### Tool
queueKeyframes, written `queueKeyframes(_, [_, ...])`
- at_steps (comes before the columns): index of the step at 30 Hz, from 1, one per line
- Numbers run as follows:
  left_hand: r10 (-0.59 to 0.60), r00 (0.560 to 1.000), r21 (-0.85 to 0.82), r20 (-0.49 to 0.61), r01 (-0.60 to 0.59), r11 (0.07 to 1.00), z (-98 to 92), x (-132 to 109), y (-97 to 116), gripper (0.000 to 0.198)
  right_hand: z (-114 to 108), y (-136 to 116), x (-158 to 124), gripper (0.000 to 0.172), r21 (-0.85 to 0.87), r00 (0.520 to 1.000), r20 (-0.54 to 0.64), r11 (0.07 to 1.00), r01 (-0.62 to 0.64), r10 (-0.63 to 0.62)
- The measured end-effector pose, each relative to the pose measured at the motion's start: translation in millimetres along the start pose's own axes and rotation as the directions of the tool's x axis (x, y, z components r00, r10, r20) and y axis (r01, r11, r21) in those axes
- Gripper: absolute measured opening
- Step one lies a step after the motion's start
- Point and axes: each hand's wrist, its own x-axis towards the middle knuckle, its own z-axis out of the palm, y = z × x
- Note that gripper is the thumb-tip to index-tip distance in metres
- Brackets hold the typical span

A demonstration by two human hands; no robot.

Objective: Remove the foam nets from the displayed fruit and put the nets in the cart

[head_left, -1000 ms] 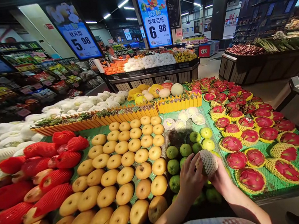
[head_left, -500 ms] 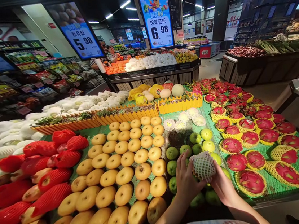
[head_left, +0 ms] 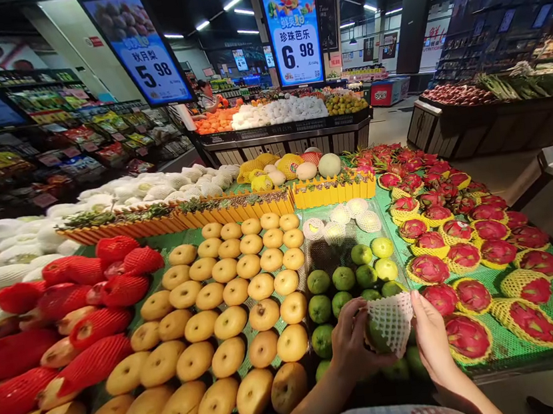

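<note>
Pears: brightly lit, shadowed between, seven o'clock. Strip light: glowing, twelve o'clock, dim surroundings. Shelves: smeared, nine to ten o'clock. Red-netted fruit: stretched, eight o'clock.

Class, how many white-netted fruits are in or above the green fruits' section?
6: the held fruit in the left hand, beside the right hand; five beyond the green fruits: left one, front one, middle one, far one, right one. The hands may hide others.
</note>
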Motion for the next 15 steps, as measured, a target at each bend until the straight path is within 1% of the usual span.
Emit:
queueKeyframes(2, [-0.052,0.999,-0.033,0.002,0.052,0.998,-0.9,-1,1,0.088,-4,-5,0,0.042,0.042,1.000,-0.002,0.999,0.000,0.000])
queueKeyframes(4, [-0.161,0.987,-0.056,0.010,0.161,0.985,-3.4,3,2,0.086,-11,-11,2,0.041,0.112,0.999,0.038,0.994,0.018,-0.022])
queueKeyframes(6, [-0.251,0.968,-0.082,0.030,0.252,0.964,-6.2,8,1,0.083,-21,-15,4,0.041,0.138,0.987,0.141,0.989,0.052,-0.071])
queueKeyframes(8, [-0.276,0.960,-0.116,0.040,0.279,0.953,-8.0,11,-3,0.082,-30,-16,6,0.037,0.078,0.960,0.260,0.993,0.085,-0.102])
queueKeyframes(10, [-0.236,0.971,-0.168,0.041,0.239,0.956,-8.9,11,-9,0.085,-36,-15,9,0.032,-0.036,0.936,0.335,0.992,0.123,-0.104])
queueKeyframes(13, [-0.100,0.995,-0.268,0.029,0.104,0.958,-10.8,7,-14,0.091,-39,-11,13,0.034,-0.136,0.924,0.345,0.966,0.219,-0.161])
queueKeyframes(15, [-0.044,0.998,-0.319,0.038,0.054,0.946,-13.3,5,-14,0.091,-40,-10,13,0.039,-0.163,0.912,0.359,0.950,0.268,-0.196])
